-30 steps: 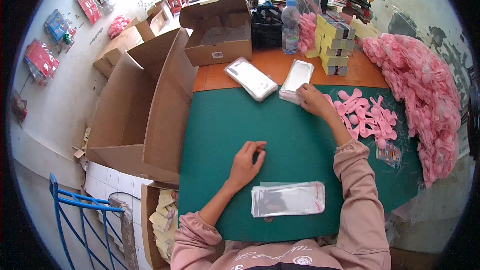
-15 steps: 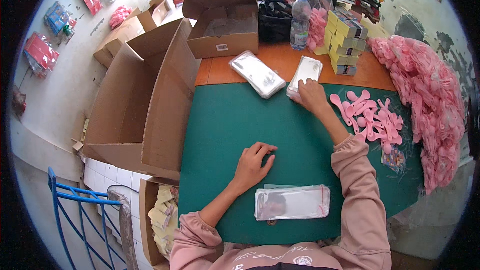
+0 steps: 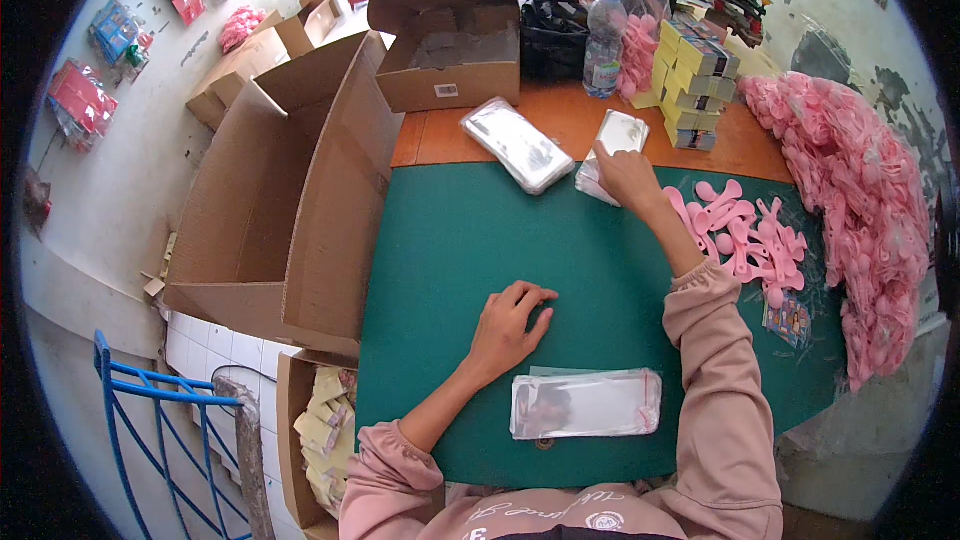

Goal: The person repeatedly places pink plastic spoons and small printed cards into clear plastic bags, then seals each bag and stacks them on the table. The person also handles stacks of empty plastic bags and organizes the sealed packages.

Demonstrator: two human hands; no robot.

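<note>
My right hand reaches to the far side of the green mat, over a stack of white cards or papers in clear plastic sleeves. Its index finger is stretched out and touches the top of that stack; the thumb and other fingers are partly hidden. My left hand lies on the mat with fingers loosely bent and apart, holding nothing. Close to me lies a flat pile of long clear plastic bags. A thicker pile of clear plastic bags sits left of the stack my right hand touches.
Pink plastic scoops lie loose on the right, beside a heap of bagged pink scoops. Yellow-banded card bundles and a water bottle stand at the back. Large cardboard boxes border the left side.
My right hand has shifted slightly, its index finger now stretched over the top of the sleeved stack. My left hand and the near pile of bags have stayed in place.
</note>
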